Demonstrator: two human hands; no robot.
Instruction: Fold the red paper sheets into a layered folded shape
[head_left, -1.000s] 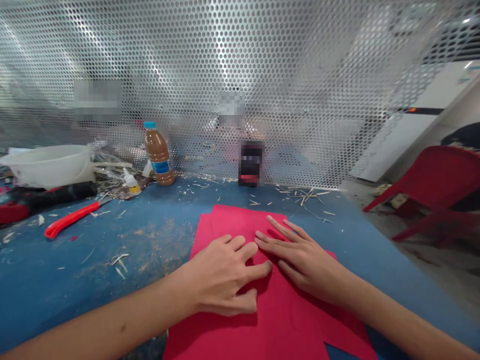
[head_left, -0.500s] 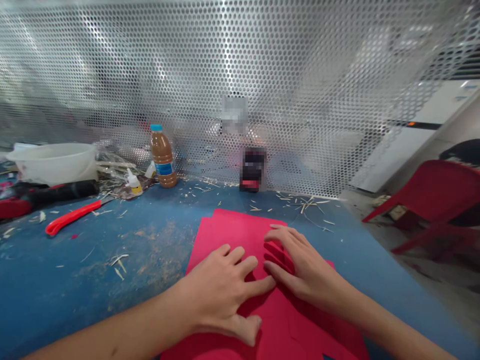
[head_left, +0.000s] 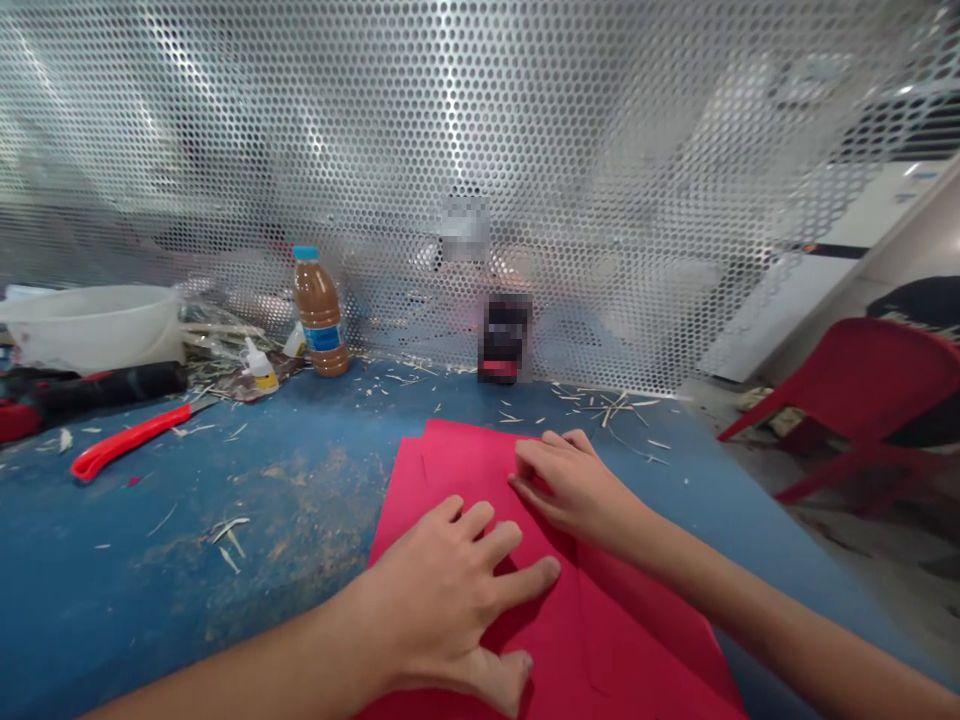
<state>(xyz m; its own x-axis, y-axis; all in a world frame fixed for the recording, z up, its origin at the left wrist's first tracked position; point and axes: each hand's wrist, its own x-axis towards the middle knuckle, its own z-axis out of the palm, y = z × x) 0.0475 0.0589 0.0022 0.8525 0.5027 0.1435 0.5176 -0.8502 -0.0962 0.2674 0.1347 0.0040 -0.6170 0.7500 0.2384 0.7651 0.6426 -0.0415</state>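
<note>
Red paper (head_left: 469, 460), cut off at six o'clock, looks layered; left hand (head_left: 454, 590) spread over it, right hand (head_left: 566, 485) curled, grip unclear.

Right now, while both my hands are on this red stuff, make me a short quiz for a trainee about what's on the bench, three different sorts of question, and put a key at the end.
1. True or false: the left hand has its fingers spread over the red material, and the right hand has its fingers curled.
2. Pick one: what colour is the cap of the brown-filled bottle?
A. White
B. Blue
C. Yellow
3. Fill the gap: as the person sees it, the red-handled tool lies to the ____ of the red material.

Key: 1. True. 2. B. 3. Left.
</note>
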